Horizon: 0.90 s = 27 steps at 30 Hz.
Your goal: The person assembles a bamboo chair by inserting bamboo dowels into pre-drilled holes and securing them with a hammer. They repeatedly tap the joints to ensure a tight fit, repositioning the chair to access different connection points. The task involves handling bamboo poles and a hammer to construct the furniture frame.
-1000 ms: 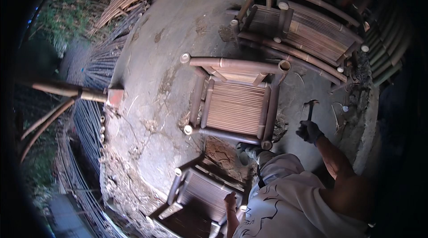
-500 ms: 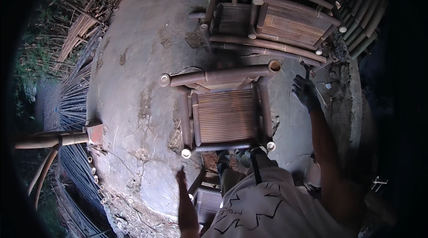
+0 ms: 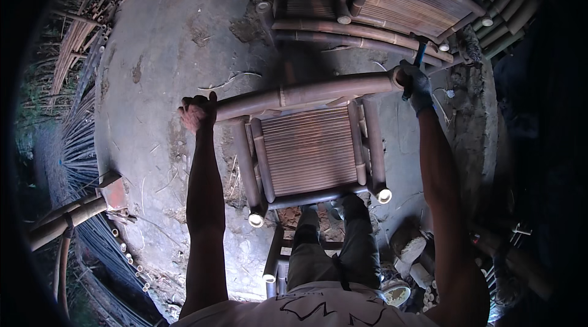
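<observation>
A bamboo chair point(image 3: 309, 150) with a slatted seat stands right in front of my legs. Its thick top rail point(image 3: 306, 94) runs crosswise at the far side. My left hand point(image 3: 198, 112), bare, is closed round the rail's left end. In a grey glove, my right hand point(image 3: 418, 88) is at the rail's right end, closed on a hammer point(image 3: 420, 54) with a blue handle; its dark head points away from me. Whether the right fingers also grip the rail is hard to see. The two near posts of the chair end in pale cut faces.
Beyond the chair stands a larger bamboo bench point(image 3: 404, 2) with slatted panels. Another bamboo piece point(image 3: 272, 259) is beside my legs. Bundled poles point(image 3: 98, 235) lie along the left edge, near a brick-red block point(image 3: 113, 192). Cut bamboo pieces and a round container point(image 3: 396, 293) sit at lower right.
My left hand has risen from the lower middle to the rail's left end and closed on it. My right hand, with the hammer, has come to the rail's right end. The chair appears slightly turned.
</observation>
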Available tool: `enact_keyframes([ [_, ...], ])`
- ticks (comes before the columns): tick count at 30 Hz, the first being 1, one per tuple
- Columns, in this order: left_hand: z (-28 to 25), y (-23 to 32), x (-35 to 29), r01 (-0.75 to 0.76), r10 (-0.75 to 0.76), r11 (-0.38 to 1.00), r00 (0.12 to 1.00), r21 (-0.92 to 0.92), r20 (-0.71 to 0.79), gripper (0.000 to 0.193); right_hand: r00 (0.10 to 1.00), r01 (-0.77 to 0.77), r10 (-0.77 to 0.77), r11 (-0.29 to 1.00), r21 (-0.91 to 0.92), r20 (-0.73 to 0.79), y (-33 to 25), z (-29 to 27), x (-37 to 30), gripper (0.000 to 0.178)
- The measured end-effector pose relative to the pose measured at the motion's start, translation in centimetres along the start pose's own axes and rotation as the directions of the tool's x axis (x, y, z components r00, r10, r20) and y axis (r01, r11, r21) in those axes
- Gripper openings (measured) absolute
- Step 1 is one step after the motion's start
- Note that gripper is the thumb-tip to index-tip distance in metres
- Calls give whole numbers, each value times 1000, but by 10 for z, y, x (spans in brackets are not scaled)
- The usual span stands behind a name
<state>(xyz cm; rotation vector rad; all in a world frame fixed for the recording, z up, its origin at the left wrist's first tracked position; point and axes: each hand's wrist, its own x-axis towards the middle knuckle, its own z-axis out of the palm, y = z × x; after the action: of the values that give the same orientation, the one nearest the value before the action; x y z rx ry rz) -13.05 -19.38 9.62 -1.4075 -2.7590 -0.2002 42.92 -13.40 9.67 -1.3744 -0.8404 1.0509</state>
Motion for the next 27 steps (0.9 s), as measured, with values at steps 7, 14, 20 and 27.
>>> enact_keyframes([
  [7,45,-39,12,-423,445,894,876,145,-185,19,974,-24,95,947,-319,208,17,-7,27,30],
  [14,41,-53,17,-510,516,854,812,99,-274,16,999,31,-27,950,-310,17,13,20,-6,20],
  [20,50,-26,18,-203,148,969,935,-143,-323,20,999,26,-9,934,-357,49,17,11,14,18],
  [27,32,-19,14,219,-227,937,974,-272,1,59,999,-36,47,951,-306,29,12,3,10,18],
])
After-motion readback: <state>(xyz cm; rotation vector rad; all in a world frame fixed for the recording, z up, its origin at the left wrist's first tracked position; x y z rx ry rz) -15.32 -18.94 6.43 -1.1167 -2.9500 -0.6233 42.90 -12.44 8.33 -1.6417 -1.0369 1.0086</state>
